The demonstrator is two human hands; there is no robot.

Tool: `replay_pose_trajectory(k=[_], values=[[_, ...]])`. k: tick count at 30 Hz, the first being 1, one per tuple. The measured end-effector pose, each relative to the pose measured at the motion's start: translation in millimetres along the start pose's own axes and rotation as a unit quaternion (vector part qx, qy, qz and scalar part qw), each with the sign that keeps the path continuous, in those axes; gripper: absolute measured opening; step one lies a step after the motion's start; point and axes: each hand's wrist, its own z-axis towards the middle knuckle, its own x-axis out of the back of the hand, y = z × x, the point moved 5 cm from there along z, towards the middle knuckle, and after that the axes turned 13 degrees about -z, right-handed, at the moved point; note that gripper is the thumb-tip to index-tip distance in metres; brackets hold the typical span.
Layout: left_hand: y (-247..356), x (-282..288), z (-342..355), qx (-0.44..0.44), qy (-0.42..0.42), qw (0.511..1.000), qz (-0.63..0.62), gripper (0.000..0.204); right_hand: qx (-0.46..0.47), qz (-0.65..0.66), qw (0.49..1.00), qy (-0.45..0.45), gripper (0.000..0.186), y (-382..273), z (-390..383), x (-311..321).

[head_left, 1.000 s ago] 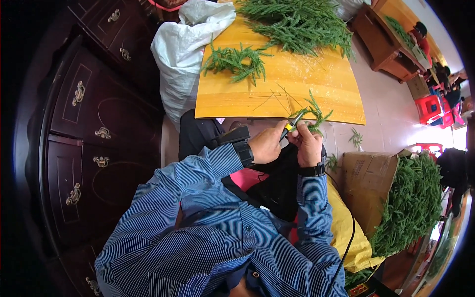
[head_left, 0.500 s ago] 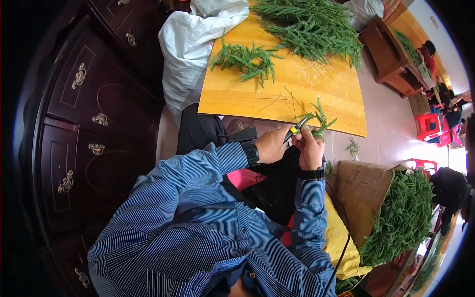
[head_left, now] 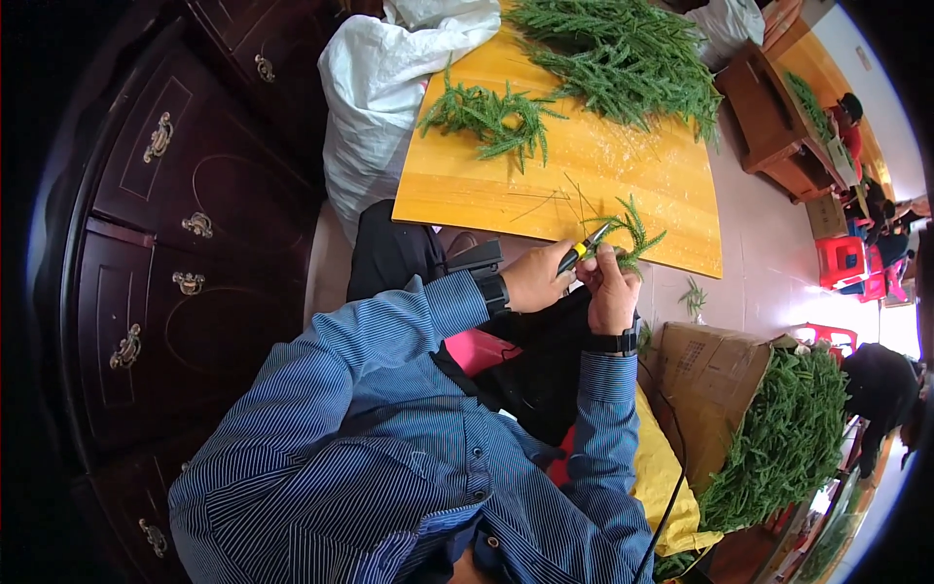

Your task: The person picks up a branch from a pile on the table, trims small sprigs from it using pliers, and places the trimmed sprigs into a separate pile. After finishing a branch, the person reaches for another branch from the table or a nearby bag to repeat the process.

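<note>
My left hand [head_left: 533, 278], with a black band at the wrist, is closed on small yellow-handled cutters [head_left: 582, 249]. My right hand [head_left: 610, 290], wearing a black watch, pinches a green needle-leaved sprig [head_left: 637, 234] right at the cutter jaws. Both hands meet over my lap at the near edge of a yellow wooden tabletop [head_left: 623, 170]. A small bunch of sprigs [head_left: 486, 117] and a larger heap of sprigs [head_left: 623, 58] lie on that top.
A white sack [head_left: 375, 88] leans against the table's left side. A dark wooden cabinet [head_left: 175, 253] with brass handles fills the left. A cardboard box [head_left: 715, 375] of green sprigs stands at my right, a yellow bag [head_left: 662, 467] beside it. Red stools [head_left: 842, 263] and other people are far right.
My hands stay together at the table edge with cutters and sprig. The view has shifted slightly; the table and sprig piles sit a little lower in the picture.
</note>
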Motion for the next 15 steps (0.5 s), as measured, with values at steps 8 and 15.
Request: replay_pose_trajectory(k=[8, 15], values=[[-2.3, -2.8, 7.3, 0.118, -0.08, 0.979, -0.145, 0.026, 0.001, 0.039, 0.999, -0.019, 0.019, 4.2, 5.6, 7.0], [-9.2, 2.5, 16.8, 0.104, -0.106, 0.969, -0.198, 0.027, 0.036, 0.069, 0.997, 0.02, 0.016, -2.6, 8.2, 7.9]])
